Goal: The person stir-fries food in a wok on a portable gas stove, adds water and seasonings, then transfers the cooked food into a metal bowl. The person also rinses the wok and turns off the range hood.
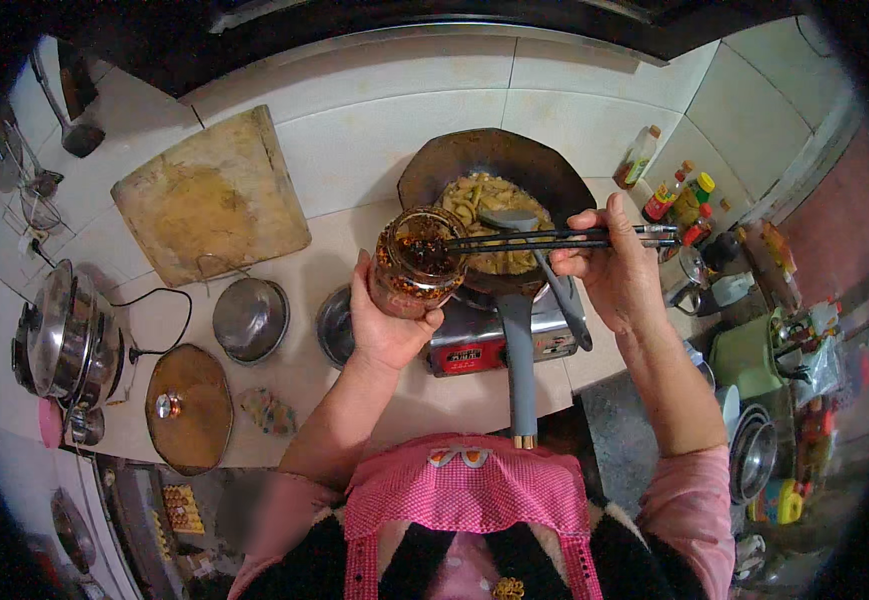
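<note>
My left hand [393, 322] grips a glass jar [413, 279] of dark red chili in oil, its open mouth tilted towards me. Black chopsticks [547, 241] are held in my right hand [610, 262], and their tips reach into the jar's mouth. Behind the jar stands a dark wok [472, 154] with a grey handle [518, 360] pointing at me. Sliced vegetables in broth [494, 195] fill its bottom. A grey spatula [560, 292] rests in the wok, its handle leaning over the near rim. Under the wok is a portable stove [468, 356] with a red front panel.
Left on the counter are a cutting board [209, 199] against the wall, an upturned metal bowl [250, 321], a brown glass lid [189, 412] and an electric pot [78, 337]. One dark bowl [334, 326] sits beside my left wrist. Several sauce bottles [667, 193] line the right.
</note>
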Motion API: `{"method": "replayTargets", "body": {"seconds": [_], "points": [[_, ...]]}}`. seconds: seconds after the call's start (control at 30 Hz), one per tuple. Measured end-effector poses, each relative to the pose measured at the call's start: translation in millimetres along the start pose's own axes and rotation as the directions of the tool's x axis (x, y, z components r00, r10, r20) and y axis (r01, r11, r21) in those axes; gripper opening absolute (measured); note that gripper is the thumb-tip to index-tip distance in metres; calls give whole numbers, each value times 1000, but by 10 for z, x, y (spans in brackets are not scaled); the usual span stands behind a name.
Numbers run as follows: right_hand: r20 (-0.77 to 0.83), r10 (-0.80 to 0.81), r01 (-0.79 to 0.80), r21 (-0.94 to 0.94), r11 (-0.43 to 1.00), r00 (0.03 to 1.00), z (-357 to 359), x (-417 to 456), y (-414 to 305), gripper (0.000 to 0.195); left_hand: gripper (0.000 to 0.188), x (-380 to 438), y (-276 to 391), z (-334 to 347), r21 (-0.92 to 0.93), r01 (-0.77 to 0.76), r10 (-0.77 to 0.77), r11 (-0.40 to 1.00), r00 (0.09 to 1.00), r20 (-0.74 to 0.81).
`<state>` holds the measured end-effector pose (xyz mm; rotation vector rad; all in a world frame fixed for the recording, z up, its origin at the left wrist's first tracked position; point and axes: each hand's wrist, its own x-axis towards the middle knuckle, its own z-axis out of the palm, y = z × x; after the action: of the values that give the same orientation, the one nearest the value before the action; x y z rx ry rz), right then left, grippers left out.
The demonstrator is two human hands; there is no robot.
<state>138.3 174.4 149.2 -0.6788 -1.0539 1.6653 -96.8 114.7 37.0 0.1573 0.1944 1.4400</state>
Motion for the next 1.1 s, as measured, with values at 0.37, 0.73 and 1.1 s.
{"method": "replayTargets", "body": {"seconds": [0.37,0.73,1.1], "points": [[70,-133,136,-39,990,989,-146,136,-40,42,62,186,-50,31,-26,24,-22,999,999,44],[72,-84,83,21,996,994,-233,184,65,44,65,211,-62,-44,-37,26,-23,999,997,71],[2,-238,234,-188,954,971,-334,510,-111,40,65,43,105,-159,-181,-43,55,982,996,63]]}}
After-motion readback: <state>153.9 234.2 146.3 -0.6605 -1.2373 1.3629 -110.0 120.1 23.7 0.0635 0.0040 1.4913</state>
